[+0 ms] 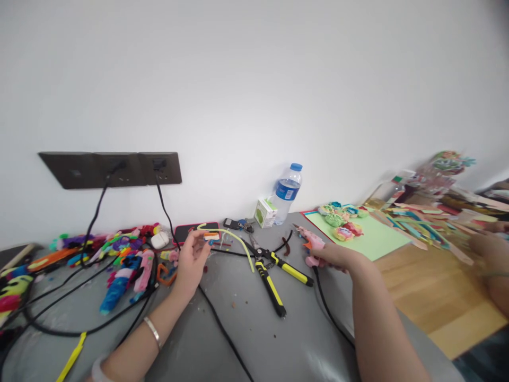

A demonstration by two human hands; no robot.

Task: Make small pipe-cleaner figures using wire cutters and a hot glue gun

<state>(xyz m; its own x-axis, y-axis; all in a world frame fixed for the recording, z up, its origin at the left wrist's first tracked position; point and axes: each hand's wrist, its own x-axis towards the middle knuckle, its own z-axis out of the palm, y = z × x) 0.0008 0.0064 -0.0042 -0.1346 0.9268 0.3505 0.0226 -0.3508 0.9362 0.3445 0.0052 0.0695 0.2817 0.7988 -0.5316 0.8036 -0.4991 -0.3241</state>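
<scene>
My left hand (193, 257) pinches a small orange, white and blue craft piece (211, 237) between thumb and fingers, above the grey table. My right hand (332, 257) is wrapped round a pink glue gun (311, 242), whose nozzle points to the upper left and whose black cord runs down from its grip. Between my hands lie pliers with yellow and black handles (271, 289), their jaws towards the wall. A pale yellow-green pipe cleaner (242, 241) curves from near my left fingers to the pliers.
Colourful pipe cleaners (119, 276) crowd the left, with black cables (59, 333) among them. A water bottle (287, 193) and a small box (265, 213) stand by the wall. Right are paper flowers (336, 218), paper strips (421, 225) and another person's blurred hand (491, 252).
</scene>
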